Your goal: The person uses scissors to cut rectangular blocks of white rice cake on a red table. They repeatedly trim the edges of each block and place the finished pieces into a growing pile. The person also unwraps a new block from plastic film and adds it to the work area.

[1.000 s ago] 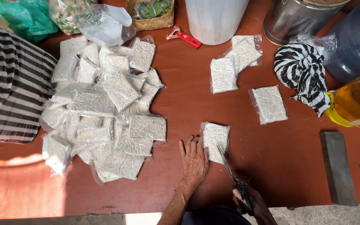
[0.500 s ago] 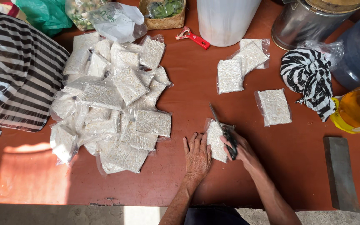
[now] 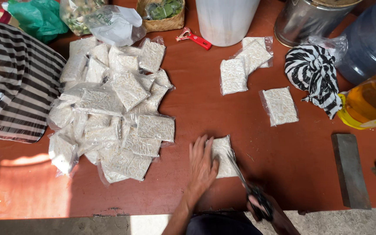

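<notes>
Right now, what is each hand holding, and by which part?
The right hand grips a knife by its dark handle, blade on the flat packet. The left hand holds nothing; it presses flat on that packet's left side.

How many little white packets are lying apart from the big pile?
4: two overlapping by the white bucket, one beside the striped cloth, one under the left hand.

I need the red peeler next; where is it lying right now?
The red peeler lies at the far side of the table, between the woven basket and the white bucket.
</notes>
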